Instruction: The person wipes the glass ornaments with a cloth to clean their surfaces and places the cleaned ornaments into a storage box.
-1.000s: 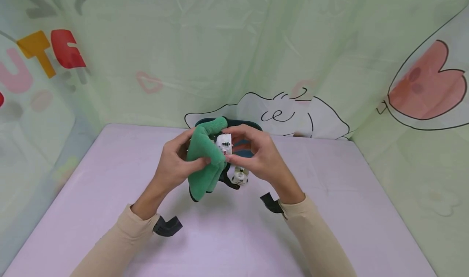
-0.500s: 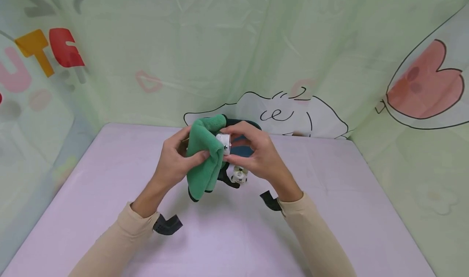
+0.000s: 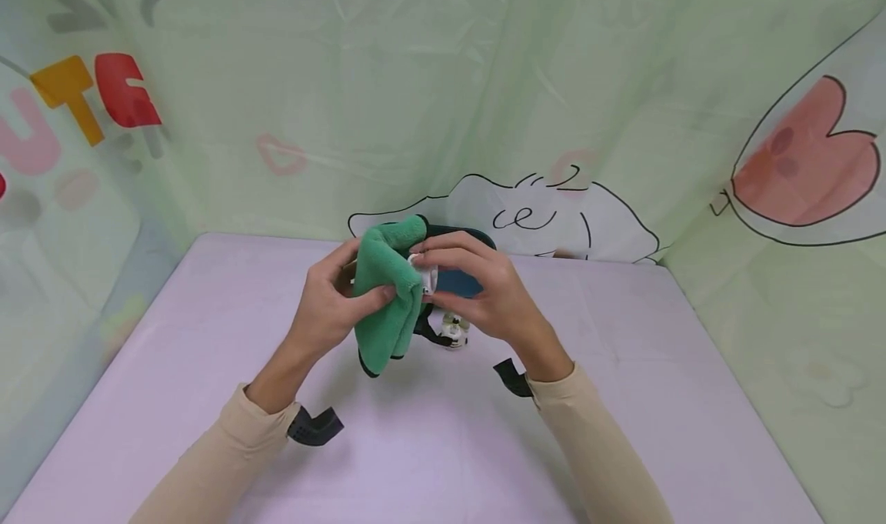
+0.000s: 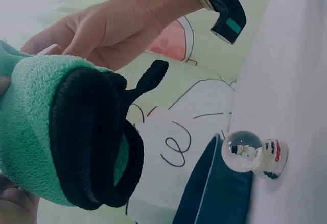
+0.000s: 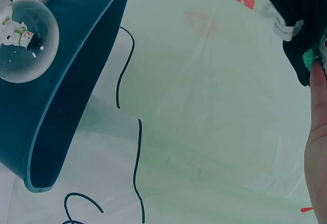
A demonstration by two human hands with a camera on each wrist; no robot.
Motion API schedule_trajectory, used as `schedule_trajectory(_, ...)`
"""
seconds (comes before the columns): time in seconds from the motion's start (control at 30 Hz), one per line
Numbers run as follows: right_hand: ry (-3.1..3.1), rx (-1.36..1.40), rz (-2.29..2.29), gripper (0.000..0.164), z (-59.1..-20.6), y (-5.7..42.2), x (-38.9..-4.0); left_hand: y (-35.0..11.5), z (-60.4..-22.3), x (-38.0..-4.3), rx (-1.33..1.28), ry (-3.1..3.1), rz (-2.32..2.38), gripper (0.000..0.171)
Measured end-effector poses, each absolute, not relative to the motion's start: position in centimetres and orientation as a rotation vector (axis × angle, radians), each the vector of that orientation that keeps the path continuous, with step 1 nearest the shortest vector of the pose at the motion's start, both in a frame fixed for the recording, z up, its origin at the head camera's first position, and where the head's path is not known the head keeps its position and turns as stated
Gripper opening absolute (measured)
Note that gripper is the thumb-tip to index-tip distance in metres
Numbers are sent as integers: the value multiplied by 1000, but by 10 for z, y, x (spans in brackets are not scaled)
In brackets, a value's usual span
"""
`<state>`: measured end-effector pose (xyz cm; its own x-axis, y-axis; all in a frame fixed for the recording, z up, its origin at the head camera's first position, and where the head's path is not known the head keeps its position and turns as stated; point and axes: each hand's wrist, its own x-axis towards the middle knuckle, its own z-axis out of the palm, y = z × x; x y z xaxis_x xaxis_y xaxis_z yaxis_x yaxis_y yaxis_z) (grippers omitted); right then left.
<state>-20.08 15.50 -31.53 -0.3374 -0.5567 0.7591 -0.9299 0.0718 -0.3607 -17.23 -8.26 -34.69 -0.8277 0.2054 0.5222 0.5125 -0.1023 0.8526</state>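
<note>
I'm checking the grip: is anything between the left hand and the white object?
Yes: the green cloth, gripped by the left hand, lies between its thumb and the white object. Nothing visible separates the right hand from the object's exposed end.

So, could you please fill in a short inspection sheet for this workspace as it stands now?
Surface: table, pale lavender, with soft shadows below the hands.
Job's things: green cloth, dark-edged, folded and held off the table; white item, mostly hidden by cloth and fingers.
Clutter: snow globe, upright on the table with a snowman inside; blue tub, just behind it.
Grippers: left hand grips the cloth; right hand holds the white item against it. Dark device at the left wrist, another at the right.
Cables: nothing seen.
Surroundings: pale green printed sheeting with hearts, letters and line drawings.
</note>
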Motion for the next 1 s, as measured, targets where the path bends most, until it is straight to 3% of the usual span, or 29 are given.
schedule_trajectory(0.23,-1880,1509,1170,39,-318,157,-203,-84,-345,-172,-802,-1958,-2115,58)
schedule_trajectory(1.0,-1894,1459,1436,47,-320,160,-201,-85,-345,-173,-1054,-1890,-1883,52)
